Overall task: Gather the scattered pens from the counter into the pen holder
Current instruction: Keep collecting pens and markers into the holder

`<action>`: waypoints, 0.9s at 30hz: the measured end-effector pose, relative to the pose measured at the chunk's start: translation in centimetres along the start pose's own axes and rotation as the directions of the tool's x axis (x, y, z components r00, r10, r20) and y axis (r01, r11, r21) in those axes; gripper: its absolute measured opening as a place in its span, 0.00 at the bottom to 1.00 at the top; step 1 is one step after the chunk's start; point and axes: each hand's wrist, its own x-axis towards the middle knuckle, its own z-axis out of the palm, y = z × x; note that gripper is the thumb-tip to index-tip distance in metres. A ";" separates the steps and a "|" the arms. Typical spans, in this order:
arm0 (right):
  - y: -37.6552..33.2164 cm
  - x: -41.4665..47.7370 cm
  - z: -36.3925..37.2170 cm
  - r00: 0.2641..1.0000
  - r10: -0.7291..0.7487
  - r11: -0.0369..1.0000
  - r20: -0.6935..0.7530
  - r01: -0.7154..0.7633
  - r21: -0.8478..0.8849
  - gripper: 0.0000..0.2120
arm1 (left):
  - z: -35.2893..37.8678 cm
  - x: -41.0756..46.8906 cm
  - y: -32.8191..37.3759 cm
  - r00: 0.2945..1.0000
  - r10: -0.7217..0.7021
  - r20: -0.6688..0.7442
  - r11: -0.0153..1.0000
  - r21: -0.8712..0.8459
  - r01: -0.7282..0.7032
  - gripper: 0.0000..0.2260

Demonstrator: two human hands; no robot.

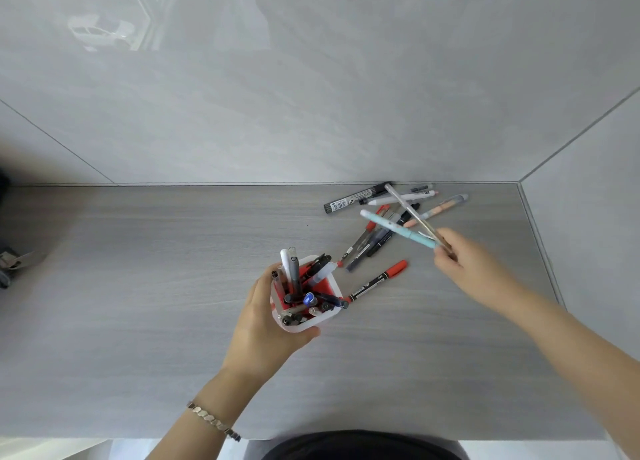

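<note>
A white pen holder [327, 315] with a red inside stands on the grey counter and is packed with several pens. My left hand [266, 328] wraps around its left and near side. My right hand [464, 262] is raised to the right and pinches two pens by their ends: a light blue pen [398, 229] and a thin clear pen [408, 211], crossed over each other. Beneath them a pile of scattered pens [381, 217] lies near the back wall. A red-capped marker [379, 279] lies just right of the holder.
The grey wood-grain counter [156, 286] ends at a tiled back wall and a side wall on the right. A dark object [7, 262] sits at the far left edge. The counter's near edge runs along the bottom of the view.
</note>
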 end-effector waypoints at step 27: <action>-14.4 -4.8 0.5 0.969 -0.102 0.901 0.226 0.187 -0.391 0.08 | 0.2 0.6 -0.6 0.998 0.030 0.054 0.998 -0.054 -0.027 0.38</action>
